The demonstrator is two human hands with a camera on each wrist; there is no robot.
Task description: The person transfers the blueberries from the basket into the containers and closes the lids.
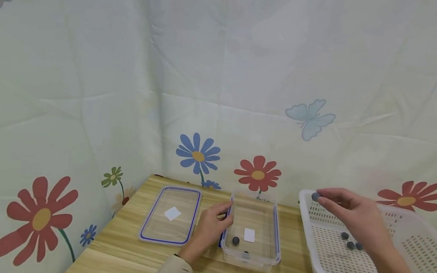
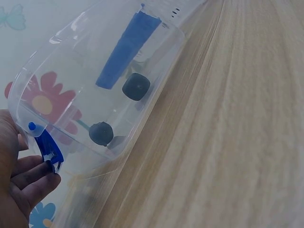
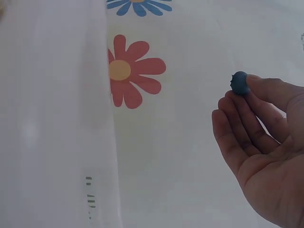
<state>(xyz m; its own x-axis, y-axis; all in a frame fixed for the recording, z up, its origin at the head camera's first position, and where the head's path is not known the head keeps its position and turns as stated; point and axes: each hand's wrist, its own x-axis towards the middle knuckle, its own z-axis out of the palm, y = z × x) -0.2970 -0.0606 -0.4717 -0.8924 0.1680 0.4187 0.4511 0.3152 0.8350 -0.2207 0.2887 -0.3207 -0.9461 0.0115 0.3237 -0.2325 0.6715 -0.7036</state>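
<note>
My right hand (image 1: 346, 207) pinches a blueberry (image 1: 315, 196) (image 3: 240, 83) at its fingertips, above the left rim of a white perforated basket (image 1: 393, 254). Three more blueberries (image 1: 350, 243) lie on the basket floor. My left hand (image 1: 212, 227) rests against the left wall of a clear plastic box (image 1: 250, 257) with blue clips, its fingers (image 2: 28, 183) touching a blue clip. Two blueberries (image 2: 101, 133) (image 2: 136, 86) lie inside the box, one showing in the head view as blueberry (image 1: 235, 240).
The box's clear lid (image 1: 171, 215) with a blue rim lies flat to the left on the wooden table (image 1: 119, 252). A flower-printed cloth backdrop (image 1: 198, 154) closes off the back and left side. The basket overhangs the table's right part.
</note>
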